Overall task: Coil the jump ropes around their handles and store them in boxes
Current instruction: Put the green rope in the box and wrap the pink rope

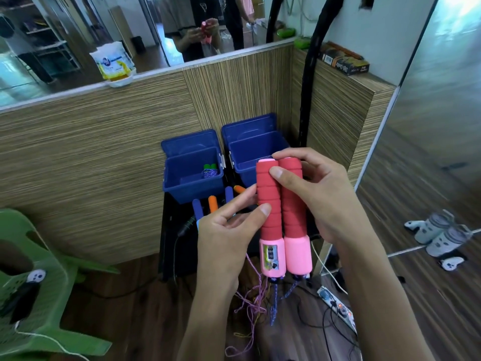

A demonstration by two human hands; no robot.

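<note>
- Behind everything we see a wood-grain partition (104, 142), and against it two open blue boxes: the left box (192, 175) already holds a coiled rope with green handles (210, 167), while the right box (256, 158) shows nothing inside from here.
- Below the boxes, blue and orange handles (213, 203) of other ropes lie waiting on a dark surface.
- Our right hand (320, 201) curls round the pair of red foam handles (281, 204), thumb pressed across their upper part; our left hand (229, 230) pinches the left handle between thumb and fingers.
- The handles stand upright, side by side and touching, in front of the right box, their pink ends (286, 254) down; one pink end carries a small counter window.
- The rope (260, 295), a thin purple-blue cord, hangs loose and tangled beneath, not yet wound.
- We judge the step to be squaring the handles: keep them flush and firmly clamped in one hand, then wind the cord snugly from the pink ends upward.
</note>
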